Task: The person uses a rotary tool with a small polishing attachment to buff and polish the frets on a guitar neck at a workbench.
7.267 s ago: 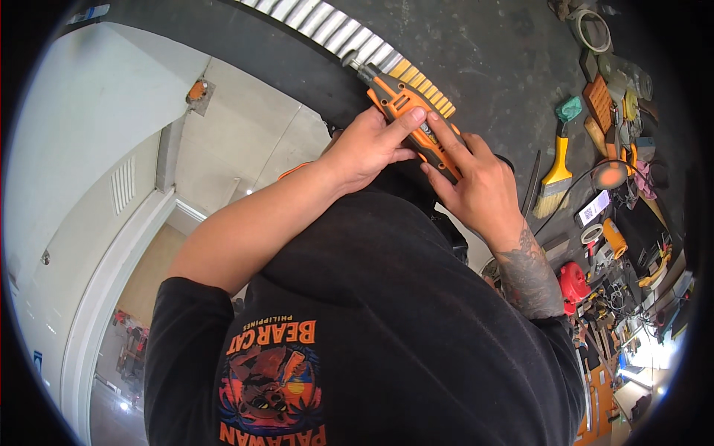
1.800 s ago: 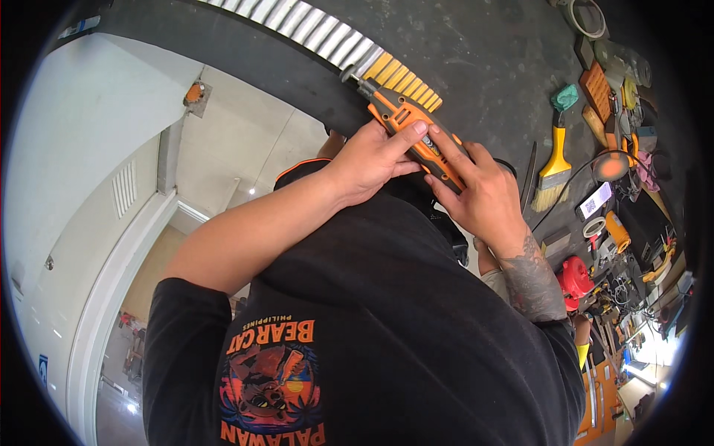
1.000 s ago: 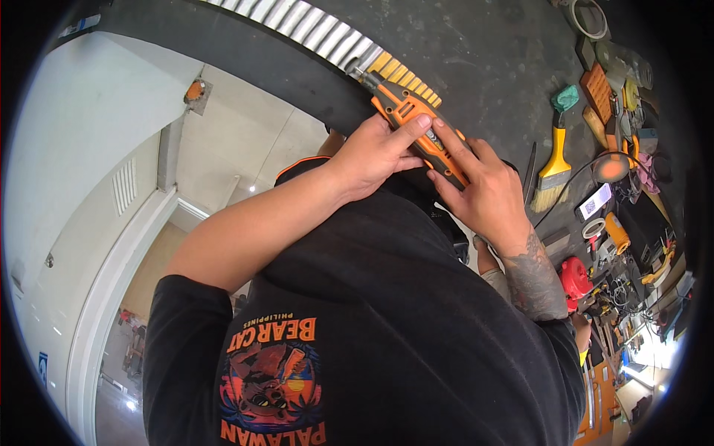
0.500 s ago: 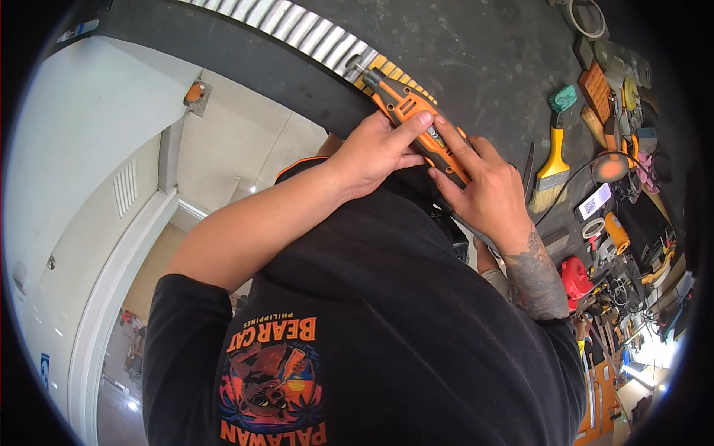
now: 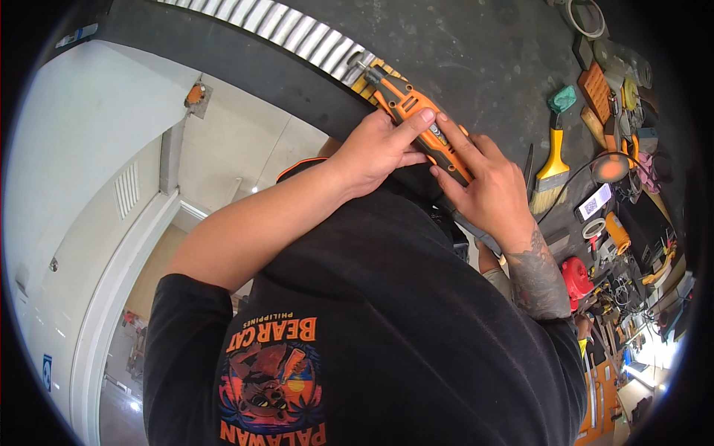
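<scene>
An orange and black rotary tool (image 5: 413, 105) is held in both hands, slanting from upper left to lower right. Around its middle closes my left hand (image 5: 379, 152), the thumb lying along the top of the body. My right hand (image 5: 483, 182) grips the rear end, with a finger stretched forward along the casing. At the tool's front, a small round disc bit (image 5: 357, 65) is over or against a ribbed strip (image 5: 297, 37); whether it touches I cannot tell. The strip is silvery along most of its length and yellow near the tool.
A dark workbench (image 5: 476, 52) carries the strip. To the right are a yellow-handled paintbrush (image 5: 552, 167), a phone (image 5: 593, 202), a red container (image 5: 575, 279), an orange block (image 5: 595, 89), cables and several tools. Tiled floor (image 5: 238, 134) shows beyond the bench edge at left.
The strip and bench have shifted slightly left in view relative to the tool. Both hands keep their hold on the rotary tool, almost unmoved.
</scene>
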Available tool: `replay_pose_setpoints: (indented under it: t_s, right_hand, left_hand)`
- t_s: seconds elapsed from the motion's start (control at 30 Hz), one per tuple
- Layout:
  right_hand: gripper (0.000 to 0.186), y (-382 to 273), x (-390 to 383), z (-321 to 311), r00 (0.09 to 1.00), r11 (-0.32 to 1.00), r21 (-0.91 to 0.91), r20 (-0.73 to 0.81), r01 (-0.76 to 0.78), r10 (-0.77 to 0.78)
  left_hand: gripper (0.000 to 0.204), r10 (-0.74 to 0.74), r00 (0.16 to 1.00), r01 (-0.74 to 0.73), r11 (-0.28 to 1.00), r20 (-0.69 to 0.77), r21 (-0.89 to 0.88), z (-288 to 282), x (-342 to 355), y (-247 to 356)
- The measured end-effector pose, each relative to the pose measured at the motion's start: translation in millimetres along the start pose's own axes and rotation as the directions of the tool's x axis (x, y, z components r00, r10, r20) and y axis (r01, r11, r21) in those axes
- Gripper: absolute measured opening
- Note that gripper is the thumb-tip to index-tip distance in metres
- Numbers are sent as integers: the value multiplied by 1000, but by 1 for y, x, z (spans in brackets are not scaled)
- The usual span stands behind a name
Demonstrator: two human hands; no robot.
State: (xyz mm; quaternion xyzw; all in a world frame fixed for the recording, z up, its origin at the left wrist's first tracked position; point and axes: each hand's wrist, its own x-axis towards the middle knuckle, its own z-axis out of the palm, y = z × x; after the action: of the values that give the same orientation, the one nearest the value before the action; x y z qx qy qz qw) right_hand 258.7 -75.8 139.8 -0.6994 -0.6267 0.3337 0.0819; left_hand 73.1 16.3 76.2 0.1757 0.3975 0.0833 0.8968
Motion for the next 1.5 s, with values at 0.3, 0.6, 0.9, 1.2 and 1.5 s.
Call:
replay_pose_setpoints:
  t_s: [0.3,0.6,0.9,1.2,1.5]
  right_hand:
    - [79,4,2,-4,1000,1000,16,4,-13,13]
    - [78,9,6,-8,1000,998,60,10,-20,20]
    - [78,13,8,-9,1000,994,109,1,-22,22]
    - [79,9,-21,10,995,993,64,-30,96,-94]
    - [77,4,-35,22,997,998,-20,-32,66,-67]
  left_hand:
    - [43,-13,1000,13,1000,-7,12,4,5,3]
    - [45,-38,998,39,999,-59,26,11,7,10]
    - [45,-9,998,11,999,-66,38,18,8,14]
    - [41,-62,995,65,997,-75,38,7,-21,-17]
    - [41,-26,999,28,999,-46,29,0,-22,-35]
